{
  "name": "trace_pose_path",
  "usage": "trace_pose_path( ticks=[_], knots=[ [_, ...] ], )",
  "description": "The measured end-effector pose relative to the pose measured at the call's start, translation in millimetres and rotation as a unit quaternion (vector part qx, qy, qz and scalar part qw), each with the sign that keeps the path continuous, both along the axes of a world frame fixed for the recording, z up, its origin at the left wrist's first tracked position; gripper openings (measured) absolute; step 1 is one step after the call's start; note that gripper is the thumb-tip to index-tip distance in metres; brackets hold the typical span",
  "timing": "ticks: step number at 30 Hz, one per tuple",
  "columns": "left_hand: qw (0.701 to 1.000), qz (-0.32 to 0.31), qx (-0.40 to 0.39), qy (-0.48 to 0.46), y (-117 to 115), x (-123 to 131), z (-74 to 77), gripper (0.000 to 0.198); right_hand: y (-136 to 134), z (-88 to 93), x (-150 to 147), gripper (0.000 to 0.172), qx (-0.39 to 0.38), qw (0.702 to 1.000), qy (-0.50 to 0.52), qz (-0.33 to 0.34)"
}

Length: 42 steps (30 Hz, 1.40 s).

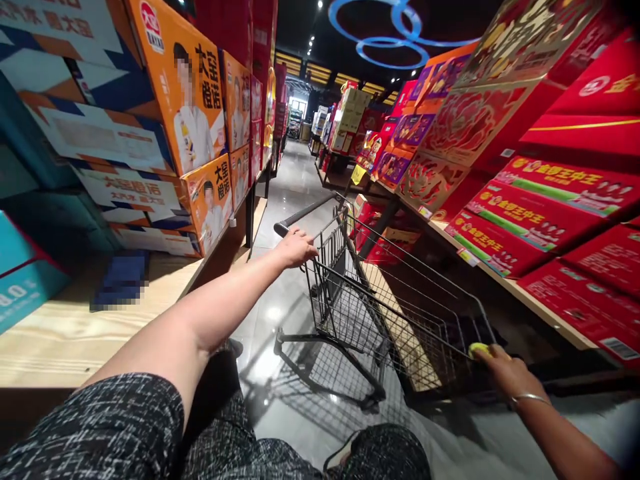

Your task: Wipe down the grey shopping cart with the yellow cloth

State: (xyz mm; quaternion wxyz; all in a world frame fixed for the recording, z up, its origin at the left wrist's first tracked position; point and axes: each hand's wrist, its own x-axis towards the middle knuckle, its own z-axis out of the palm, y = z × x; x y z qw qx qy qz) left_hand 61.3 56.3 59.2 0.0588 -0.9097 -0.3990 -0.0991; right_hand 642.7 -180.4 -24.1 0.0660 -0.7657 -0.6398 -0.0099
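A dark wire shopping cart [334,277] stands on the floor in front of me, its grey handle [311,213] towards the upper left. My left hand [297,249] is closed round the cart's top corner, just below the handle. At the cart's far right end, my right hand [513,375], with a silver bangle on the wrist, presses a yellow cloth-like piece [481,351] against the top rim. The fingers of that hand are bent over it and partly hidden. No goods show inside the wire basket.
Orange drink cartons [200,133] are stacked on a wooden shelf [65,340] at left, beside a dark blue item [121,280]. Red boxes [545,220] fill the right shelf, close to the cart. A tiled aisle [295,167] runs ahead. My knees [377,450] are below.
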Motion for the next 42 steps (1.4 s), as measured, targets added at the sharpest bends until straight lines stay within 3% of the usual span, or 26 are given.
trace_pose_path(
  ticks=[2, 4, 6, 8, 10, 12, 14, 17, 20, 24, 27, 30, 32, 37, 40, 42],
  knots=[
    [1.000, -0.018, 0.005, -0.004, -28.7, -0.2, -1.6, 0.032, 23.3, 12.7, -1.5, 0.029, -0.015, 0.998, -0.034, -0.046],
    [0.999, -0.037, 0.006, 0.003, -58.9, 1.9, -2.4, 0.033, 49.9, 27.0, -23.2, 0.026, 0.011, 0.998, -0.031, -0.050],
    [0.998, -0.059, 0.001, 0.013, -89.3, 5.4, -1.8, 0.036, 76.3, 40.3, -65.1, 0.018, 0.078, 0.996, 0.036, -0.023],
    [0.997, -0.071, -0.015, 0.011, -117.9, 9.4, 0.7, 0.041, 97.5, 50.3, -123.0, 0.025, 0.161, 0.971, 0.165, 0.063],
    [0.997, -0.065, -0.041, -0.005, -142.1, 12.7, 5.2, 0.047, 109.7, 56.5, -188.9, 0.039, 0.219, 0.916, 0.317, 0.115],
    [0.995, -0.037, -0.063, -0.062, -159.2, 14.1, 11.4, 0.042, 112.7, 60.2, -252.6, 0.061, 0.200, 0.839, 0.479, 0.165],
    [0.983, 0.011, -0.091, -0.158, -167.6, 13.2, 17.8, 0.040, 109.9, 63.1, -305.0, 0.070, 0.174, 0.760, 0.599, 0.185],
    [0.938, 0.079, -0.140, -0.308, -165.0, 8.6, 24.8, 0.053, 103.9, 66.5, -353.1, 0.069, 0.149, 0.709, 0.666, 0.178],
    [0.897, 0.108, -0.175, -0.392, -153.9, 4.8, 27.3, 0.047, 102.5, 67.0, -371.2, 0.065, 0.129, 0.701, 0.676, 0.186],
    [0.881, 0.152, -0.187, -0.407, -146.4, 8.6, 28.9, 0.046, 106.2, 66.3, -380.8, 0.060, 0.093, 0.682, 0.701, 0.184],
    [0.887, 0.184, -0.176, -0.384, -147.6, 15.0, 31.6, 0.040, 108.0, 69.5, -395.4, 0.060, 0.080, 0.662, 0.718, 0.200],
    [0.887, 0.222, -0.162, -0.372, -148.3, 17.0, 33.0, 0.039, 109.9, 76.3, -417.6, 0.083, 0.131, 0.654, 0.699, 0.258],
    [0.890, 0.214, -0.163, -0.369, -147.5, 13.5, 32.2, 0.041, 113.6, 80.4, -432.0, 0.094, 0.159, 0.661, 0.682, 0.269],
    [0.916, 0.066, -0.148, -0.367, -147.1, -10.0, 29.4, 0.036, 128.3, 79.9, -451.5, 0.079, 0.175, 0.640, 0.716, 0.216],
    [0.946, 0.082, -0.069, -0.306, -145.9, -31.0, 25.6, 0.041, 130.5, 75.2, -454.9, 0.074, 0.242, 0.640, 0.694, 0.223],
    [0.958, 0.107, -0.050, -0.260, -140.4, -46.7, 18.6, 0.038, 127.9, 71.8, -456.2, 0.070, 0.245, 0.656, 0.670, 0.246]
  ],
)
